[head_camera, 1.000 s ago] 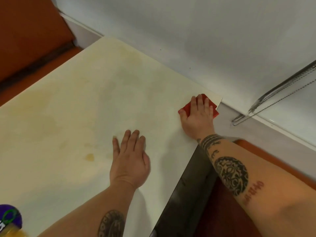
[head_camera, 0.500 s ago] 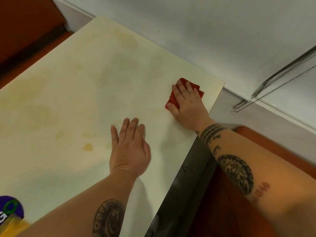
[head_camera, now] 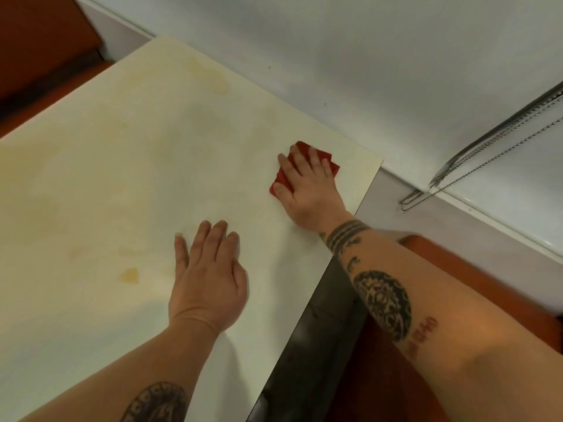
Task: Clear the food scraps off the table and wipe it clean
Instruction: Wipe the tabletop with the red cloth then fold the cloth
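Cream tabletop (head_camera: 122, 147) is filling the lower left of the frame, where the left hand (head_camera: 207, 278) is lying flat, fingers straight, holding nothing, beside a yellowish stain (head_camera: 129, 275). Farther up, right of centre, the right hand (head_camera: 307, 190) is pressing outstretched fingers onto a red cloth (head_camera: 320, 153) near the tabletop's right edge. Beyond, a bead chain (head_camera: 457, 181) is hanging against the white wall (head_camera: 365, 56).

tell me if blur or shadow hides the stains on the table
Head view: soft all over, the right forearm smeared along its upper edge; the left hand throws a faint shadow to its right on the table; no glare; the yellow stain left of it reads clearly.
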Tool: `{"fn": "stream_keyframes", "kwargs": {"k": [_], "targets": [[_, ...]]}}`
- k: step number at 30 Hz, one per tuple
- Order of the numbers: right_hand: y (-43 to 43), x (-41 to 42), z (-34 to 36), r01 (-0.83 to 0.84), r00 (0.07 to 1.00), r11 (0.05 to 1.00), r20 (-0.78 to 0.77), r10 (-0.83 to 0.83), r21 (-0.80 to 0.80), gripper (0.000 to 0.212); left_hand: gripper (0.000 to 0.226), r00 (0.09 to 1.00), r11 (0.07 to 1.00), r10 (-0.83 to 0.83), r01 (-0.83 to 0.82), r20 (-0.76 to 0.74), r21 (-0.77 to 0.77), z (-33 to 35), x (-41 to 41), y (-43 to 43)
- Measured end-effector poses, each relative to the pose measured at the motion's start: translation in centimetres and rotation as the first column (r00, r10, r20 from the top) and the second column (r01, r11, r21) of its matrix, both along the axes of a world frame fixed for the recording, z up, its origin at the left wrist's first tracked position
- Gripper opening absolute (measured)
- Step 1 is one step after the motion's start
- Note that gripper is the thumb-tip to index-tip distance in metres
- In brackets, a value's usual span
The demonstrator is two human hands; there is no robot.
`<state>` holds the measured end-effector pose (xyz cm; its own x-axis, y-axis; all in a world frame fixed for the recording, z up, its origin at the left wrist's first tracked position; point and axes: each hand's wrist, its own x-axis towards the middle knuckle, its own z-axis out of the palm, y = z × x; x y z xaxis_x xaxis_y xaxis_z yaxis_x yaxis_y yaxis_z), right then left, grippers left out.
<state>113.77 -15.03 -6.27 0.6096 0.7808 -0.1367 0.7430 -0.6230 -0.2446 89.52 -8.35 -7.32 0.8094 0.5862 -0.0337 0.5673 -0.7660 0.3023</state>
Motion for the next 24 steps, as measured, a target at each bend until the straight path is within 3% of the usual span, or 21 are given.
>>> {"fn": "stream_keyframes", "kwargs": {"k": [2, 7, 11, 14, 19, 24], "targets": [[-2.4, 0.0, -0.4, 0.015, 1.000, 1.000, 0.011, -0.015, 0.008, 0.070, 0.059, 1.000, 1.000, -0.006, 0.006, -0.001, 0.002, -0.1, -0.1, 0.0], [-5.9, 7.4, 0.0, 0.310, 0.950, 0.944, 0.073, -0.303, -0.116, 0.075, 0.059, 1.000, 1.000, -0.002, 0.001, -0.006, -0.011, 0.0, 0.0, -0.1], [-5.5, 9.9, -2.0, 0.368, 0.928, 0.916, 0.124, -0.351, -0.163, 0.089, 0.060, 1.000, 1.000, 0.003, -0.003, -0.004, -0.010, -0.1, -0.1, 0.1], [-5.0, 6.8, -1.2, 0.403, 0.914, 0.906, 0.102, -0.392, -0.129, 0.075, 0.063, 1.000, 1.000, 0.002, -0.002, -0.031, -0.013, 0.1, 0.0, 0.1], [-4.2, -1.2, -0.3, 0.163, 0.985, 0.985, 0.074, -0.158, -0.053, 0.071, 0.068, 0.999, 0.999, 0.005, -0.007, -0.051, -0.042, 0.4, 0.1, 0.1], [-5.3, -12.4, 0.2, -0.095, 0.995, 0.995, 0.020, 0.094, 0.007, 0.069, 0.064, 0.995, 0.999, -0.017, 0.013, -0.098, -0.041, 1.2, 0.1, -0.1]]}}
